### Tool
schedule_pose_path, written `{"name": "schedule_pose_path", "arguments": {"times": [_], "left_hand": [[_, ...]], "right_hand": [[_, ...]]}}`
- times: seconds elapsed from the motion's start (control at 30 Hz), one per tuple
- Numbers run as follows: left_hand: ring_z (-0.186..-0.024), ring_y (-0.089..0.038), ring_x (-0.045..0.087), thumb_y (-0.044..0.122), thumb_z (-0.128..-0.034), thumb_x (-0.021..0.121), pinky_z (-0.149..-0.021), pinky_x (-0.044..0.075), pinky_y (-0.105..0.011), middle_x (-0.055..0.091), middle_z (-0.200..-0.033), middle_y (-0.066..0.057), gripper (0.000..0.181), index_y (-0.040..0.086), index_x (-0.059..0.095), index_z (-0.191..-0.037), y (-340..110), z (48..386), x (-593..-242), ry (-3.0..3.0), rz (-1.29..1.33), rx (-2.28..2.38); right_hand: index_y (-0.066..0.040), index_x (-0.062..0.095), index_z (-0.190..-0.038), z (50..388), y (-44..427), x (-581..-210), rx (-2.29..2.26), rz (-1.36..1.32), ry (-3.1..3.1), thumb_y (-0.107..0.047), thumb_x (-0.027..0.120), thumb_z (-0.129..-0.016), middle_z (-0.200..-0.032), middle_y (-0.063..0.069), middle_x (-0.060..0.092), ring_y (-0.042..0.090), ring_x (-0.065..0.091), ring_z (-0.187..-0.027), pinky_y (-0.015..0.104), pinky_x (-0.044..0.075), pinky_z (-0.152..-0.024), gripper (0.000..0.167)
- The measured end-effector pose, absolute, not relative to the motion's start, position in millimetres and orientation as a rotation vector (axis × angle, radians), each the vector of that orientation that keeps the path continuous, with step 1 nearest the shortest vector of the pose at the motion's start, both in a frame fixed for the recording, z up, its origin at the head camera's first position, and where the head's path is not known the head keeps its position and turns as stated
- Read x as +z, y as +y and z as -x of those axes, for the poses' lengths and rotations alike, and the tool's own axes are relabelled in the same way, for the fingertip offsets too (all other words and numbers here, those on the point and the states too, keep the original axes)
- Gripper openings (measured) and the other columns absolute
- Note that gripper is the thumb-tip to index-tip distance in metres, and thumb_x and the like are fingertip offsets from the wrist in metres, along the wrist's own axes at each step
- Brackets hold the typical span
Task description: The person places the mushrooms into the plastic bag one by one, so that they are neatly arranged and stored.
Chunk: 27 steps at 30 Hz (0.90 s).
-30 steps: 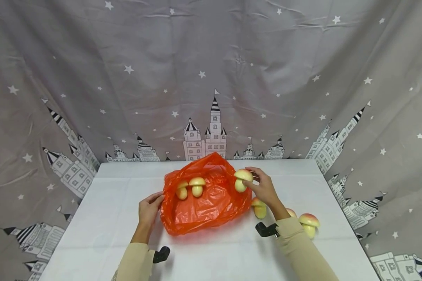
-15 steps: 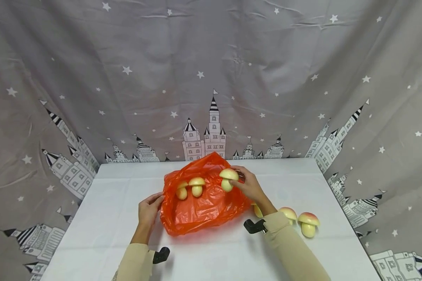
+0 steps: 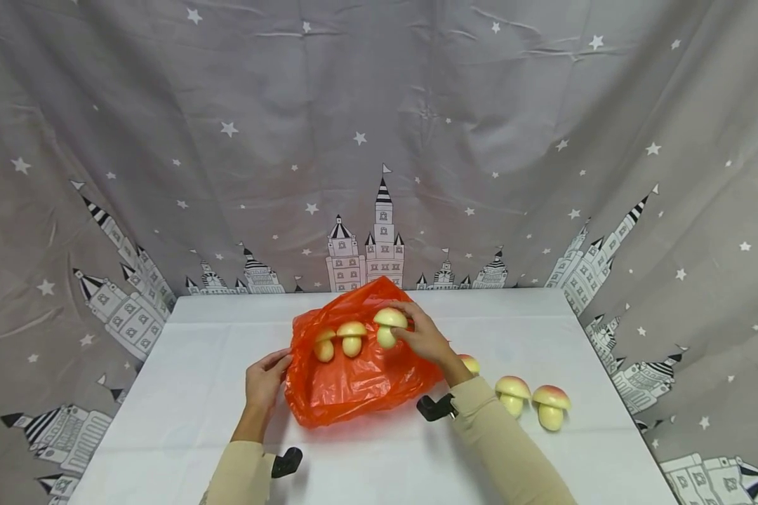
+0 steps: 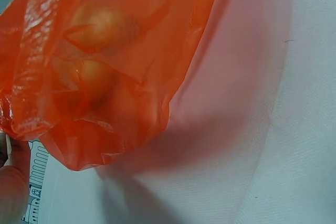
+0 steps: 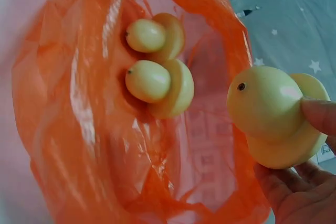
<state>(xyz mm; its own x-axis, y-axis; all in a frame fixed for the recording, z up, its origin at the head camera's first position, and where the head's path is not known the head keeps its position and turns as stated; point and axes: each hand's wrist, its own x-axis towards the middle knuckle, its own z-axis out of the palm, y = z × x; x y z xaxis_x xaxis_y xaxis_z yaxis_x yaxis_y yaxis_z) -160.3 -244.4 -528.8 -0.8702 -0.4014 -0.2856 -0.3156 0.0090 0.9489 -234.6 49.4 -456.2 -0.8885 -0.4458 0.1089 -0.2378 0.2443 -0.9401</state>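
A red plastic bag [image 3: 354,389] lies on the table with its mouth spread toward me. Inside it, side by side at the left, rest two toy mushrooms [image 3: 351,339], pale yellow with rounded caps. My left hand [image 3: 265,379] pinches the bag's left edge; in the left wrist view only part of its fingers shows. Between thumb and fingers my right hand [image 3: 424,338] holds another toy mushroom [image 5: 268,103] at the right part of the bag's opening, apart from the two inside. The right wrist view shows a small dark dot on its stem end.
Right of the bag, several more toy mushrooms [image 3: 551,407] with reddish caps stand on the white table [image 3: 221,330]; one is partly hidden behind my right forearm. A grey curtain [image 3: 379,91] printed with stars and castles hangs behind the table.
My right hand has carried its mushroom leftward, from the bag's right rim to over the bag's opening. The left hand keeps its hold on the bag's edge.
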Motion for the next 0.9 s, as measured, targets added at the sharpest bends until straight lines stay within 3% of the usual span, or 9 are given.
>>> {"name": "schedule_pose_path", "arguments": {"times": [0.17,0.6,0.9], "left_hand": [[-0.107,-0.02,0.056,0.02,-0.0994,0.055,-0.074,0.047,-0.006,0.054,-0.131,-0.02,0.037,-0.001,0.057,-0.129,-244,161,-528,-2.177,-0.775,-2.018],[-0.114,-0.026,0.055,0.022,-0.0995,0.054,-0.084,0.049,-0.013,0.054,-0.132,-0.019,0.037,0.001,0.057,-0.13,-244,160,-525,-2.196,-0.79,-2.016],[-0.116,-0.027,0.053,0.022,-0.1001,0.053,-0.077,0.048,-0.007,0.053,-0.133,-0.018,0.038,0.001,0.056,-0.131,-242,161,-526,-2.191,-0.797,-2.025]], "right_hand": [[0.003,0.048,-0.137,248,42,-480,-1.699,0.69,2.326,0.002,0.06,-0.091,-0.134,0.019,0.05,0.034,0.054,-0.113,0.045,0.049,-0.094,0.047],[-0.004,0.055,-0.132,263,27,-474,-1.374,0.583,2.441,0.0,0.063,-0.087,-0.134,0.011,0.053,0.029,0.052,-0.115,0.045,0.044,-0.1,0.045],[-0.004,0.053,-0.136,276,19,-476,-1.435,0.536,2.319,0.004,0.063,-0.085,-0.14,0.011,0.05,0.03,0.05,-0.119,0.045,0.042,-0.102,0.052]]}}
